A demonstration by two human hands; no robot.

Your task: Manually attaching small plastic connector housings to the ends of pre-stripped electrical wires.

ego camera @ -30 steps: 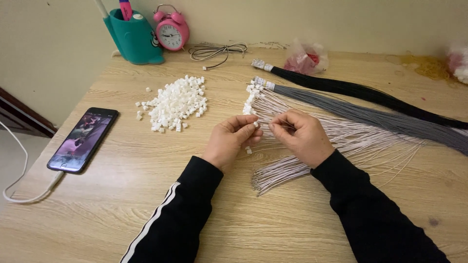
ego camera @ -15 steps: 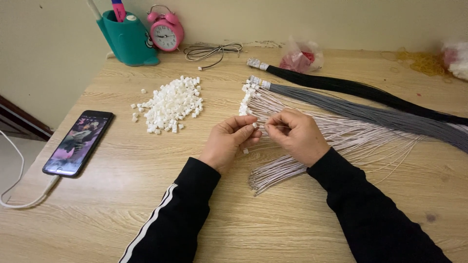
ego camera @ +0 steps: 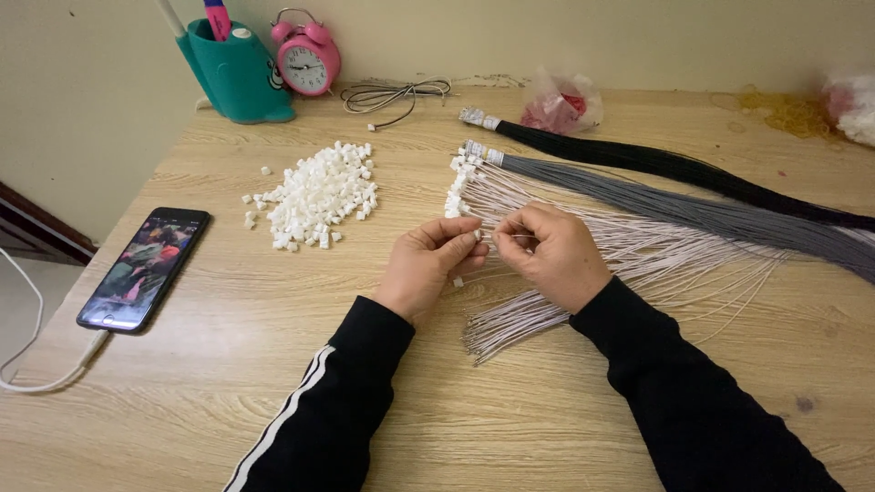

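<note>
The pale wooden table (ego camera: 228, 383) shows a fine grain. Across it lies a fanned bundle of thin white wires (ego camera: 638, 251), smooth and thread-like, some tipped with small plastic plugs. Over the bundle, the left hand (ego camera: 427, 266) pinches a tiny white connector (ego camera: 477, 235) between thumb and fingertips. The right hand (ego camera: 553, 255) pinches a single wire (ego camera: 510, 237), its end meeting the connector. A heap of blocky white connectors (ego camera: 319, 193) sits to the left.

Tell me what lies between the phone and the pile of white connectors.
Only bare wooden tabletop separates the phone from the pile of white connectors, as the head view shows; a few stray connectors sit at the pile's edge.
</note>
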